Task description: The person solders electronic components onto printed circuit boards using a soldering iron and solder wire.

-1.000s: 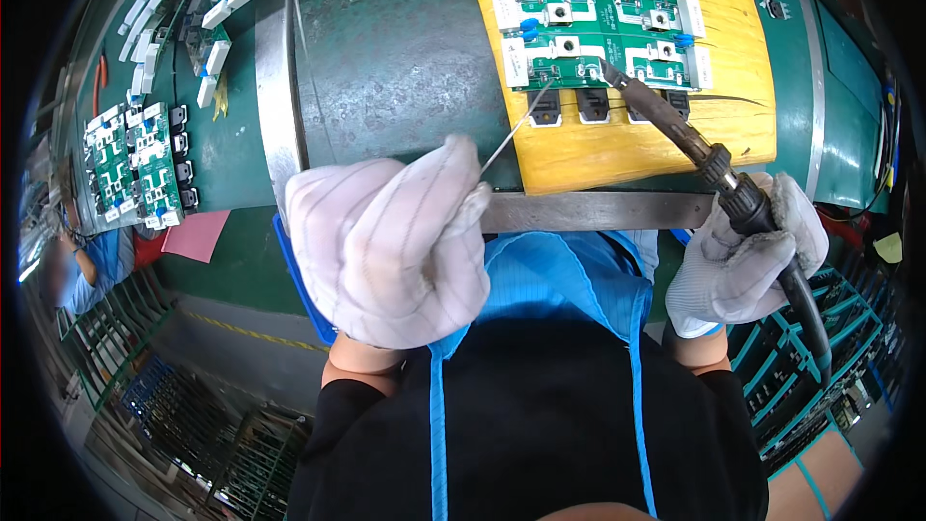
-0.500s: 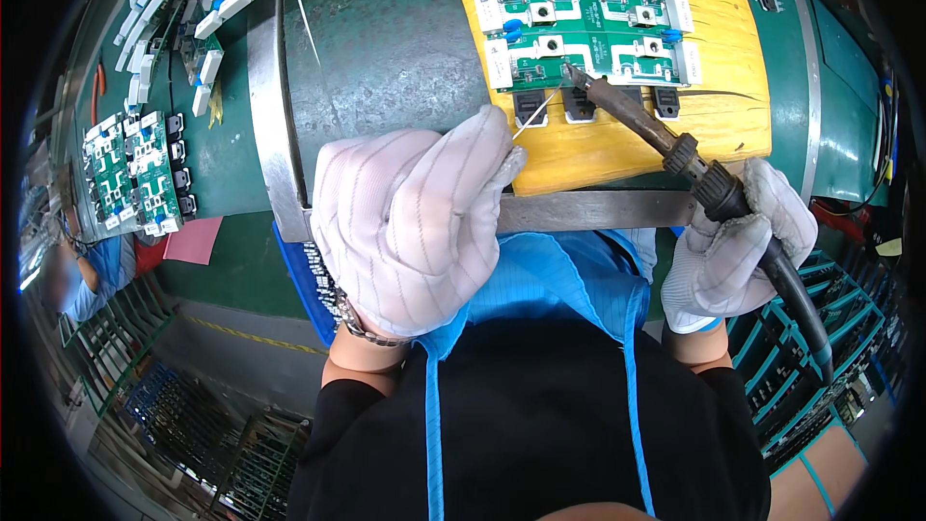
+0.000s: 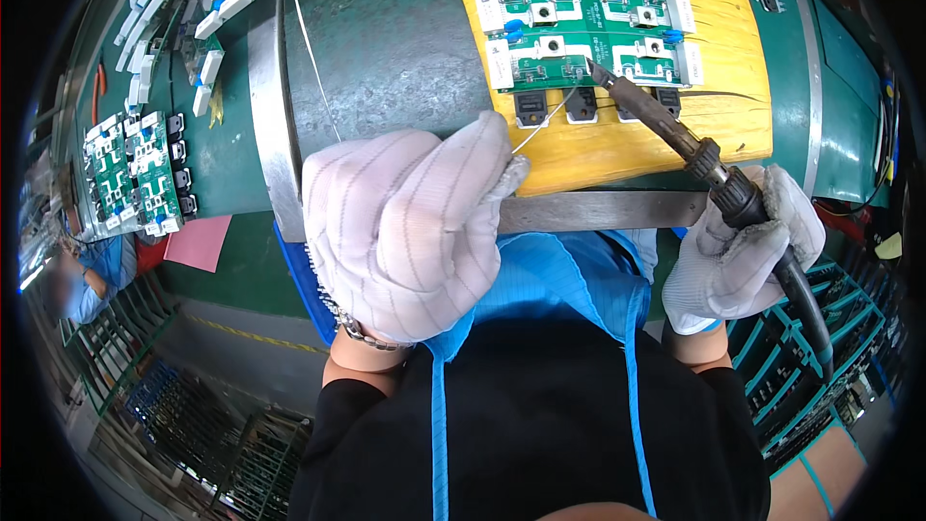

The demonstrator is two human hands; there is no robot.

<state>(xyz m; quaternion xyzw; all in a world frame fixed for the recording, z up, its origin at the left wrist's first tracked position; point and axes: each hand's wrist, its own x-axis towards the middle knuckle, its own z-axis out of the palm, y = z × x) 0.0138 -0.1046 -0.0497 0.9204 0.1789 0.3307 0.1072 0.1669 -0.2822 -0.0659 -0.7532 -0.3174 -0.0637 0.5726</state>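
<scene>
A green circuit board with white and blue parts and black components along two edges lies on a yellow board. My right hand, in a white glove, is closed around the handle of a soldering iron; the iron's tip is at the lower middle of the circuit board. My gloved left hand pinches a thin solder wire, whose end reaches the board's near edge, left of the iron's tip. More of the wire runs from behind this hand toward the top.
Two finished-looking green boards lie at the left, below stacked boards with white blocks. A metal strip edges the bench's near side. Wire racks stand lower right. Another person sits at far left.
The iron's tip has shifted slightly right along the circuit board, and my right hand has moved a little right and down. The solder wire now bends; my left hand has barely moved.
</scene>
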